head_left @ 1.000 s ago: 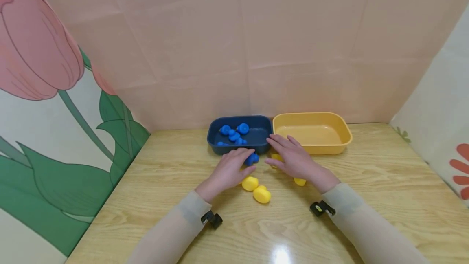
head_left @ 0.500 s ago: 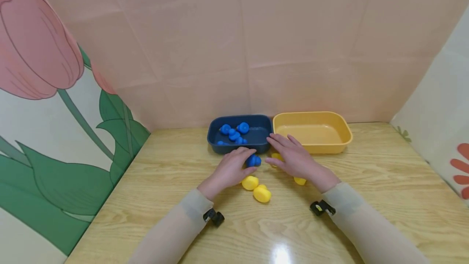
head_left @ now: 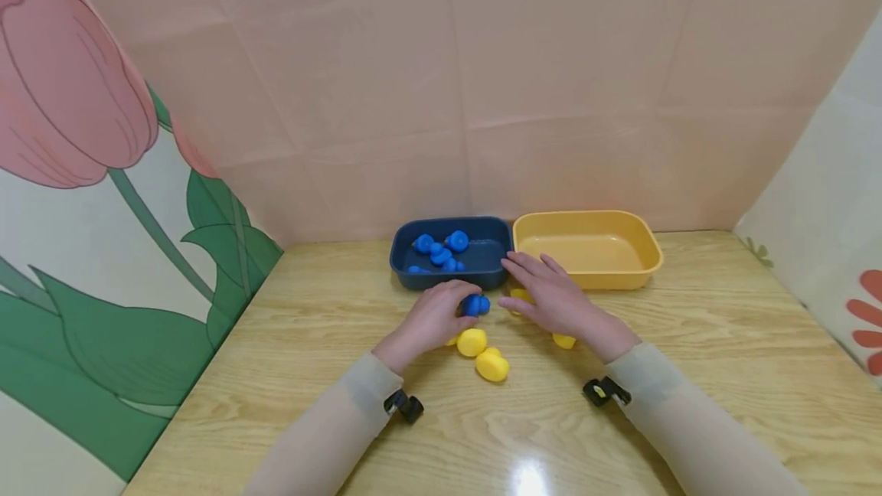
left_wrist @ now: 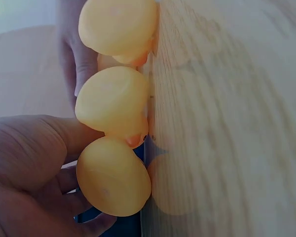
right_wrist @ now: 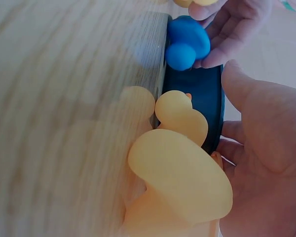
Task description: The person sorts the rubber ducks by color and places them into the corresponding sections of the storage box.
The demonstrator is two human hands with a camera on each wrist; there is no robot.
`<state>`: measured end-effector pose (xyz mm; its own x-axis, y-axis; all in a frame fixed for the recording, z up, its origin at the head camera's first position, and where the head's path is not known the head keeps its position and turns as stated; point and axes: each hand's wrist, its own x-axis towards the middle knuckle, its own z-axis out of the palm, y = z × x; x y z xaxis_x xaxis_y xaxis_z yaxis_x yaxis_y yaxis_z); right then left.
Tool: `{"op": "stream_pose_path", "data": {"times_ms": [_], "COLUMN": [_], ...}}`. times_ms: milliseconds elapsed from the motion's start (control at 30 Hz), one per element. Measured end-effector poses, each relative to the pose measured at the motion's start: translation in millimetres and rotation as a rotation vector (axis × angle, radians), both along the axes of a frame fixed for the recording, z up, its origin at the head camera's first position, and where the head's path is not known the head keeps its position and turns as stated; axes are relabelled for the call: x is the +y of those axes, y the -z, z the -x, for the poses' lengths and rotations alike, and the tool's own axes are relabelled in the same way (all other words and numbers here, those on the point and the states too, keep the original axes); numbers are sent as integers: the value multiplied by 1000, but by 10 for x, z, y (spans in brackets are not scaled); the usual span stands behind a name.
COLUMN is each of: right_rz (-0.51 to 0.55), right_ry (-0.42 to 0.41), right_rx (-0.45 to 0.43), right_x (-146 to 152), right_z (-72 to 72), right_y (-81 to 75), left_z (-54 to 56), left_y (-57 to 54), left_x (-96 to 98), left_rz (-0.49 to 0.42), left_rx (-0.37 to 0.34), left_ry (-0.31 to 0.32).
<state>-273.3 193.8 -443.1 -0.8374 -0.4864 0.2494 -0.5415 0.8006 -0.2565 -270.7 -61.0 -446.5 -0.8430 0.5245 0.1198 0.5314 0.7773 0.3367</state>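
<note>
My left hand (head_left: 423, 321) pinches a blue rubber duck (head_left: 477, 305) between thumb and fingers, just in front of the dark blue tray (head_left: 491, 252). In the right wrist view, fingertips lie on both sides of this blue duck (right_wrist: 190, 39). Several yellow rubber ducks (head_left: 492, 365) lie tipped over below the left hand, and one yellow duck (left_wrist: 113, 177) partly hides its fingers in the left wrist view. My right hand (head_left: 556, 303) is held open with fingers spread, its tips near the corner where the trays meet. A yellow duck (head_left: 521, 297) sits partly hidden beneath it.
Several blue ducks (head_left: 441, 253) lie inside the blue tray. A yellow tray (head_left: 586, 252) stands right beside it, against the pink backdrop (head_left: 579, 98). Another yellow duck (head_left: 563, 341) peeks out by the right wrist. All rest on a wood-grain table (head_left: 310, 312).
The left hand has shifted slightly right and its fingers have curled in around the blue duck, which has moved and turned a little. The right hand stays in place.
</note>
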Motion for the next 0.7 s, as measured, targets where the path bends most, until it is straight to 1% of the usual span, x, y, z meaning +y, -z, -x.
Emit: {"op": "stream_pose_path", "data": {"times_ms": [67, 467, 567, 700], "right_rz": [-3, -13, -15, -12], "right_ry": [1, 15, 18, 18], "right_rx": [1, -4, -7, -8], "right_x": [1, -3, -6, -9], "right_z": [3, 3, 3, 5], "right_y": [2, 16, 22, 26], "left_z": [7, -13, -37, -81], "left_y": [3, 8, -25, -112], "left_x": [-2, 14, 17, 4], "left_rz": [-1, 12, 2, -21], "left_rx": [-12, -9, -5, 2], "left_ry": [-8, -28, -32, -32]}}
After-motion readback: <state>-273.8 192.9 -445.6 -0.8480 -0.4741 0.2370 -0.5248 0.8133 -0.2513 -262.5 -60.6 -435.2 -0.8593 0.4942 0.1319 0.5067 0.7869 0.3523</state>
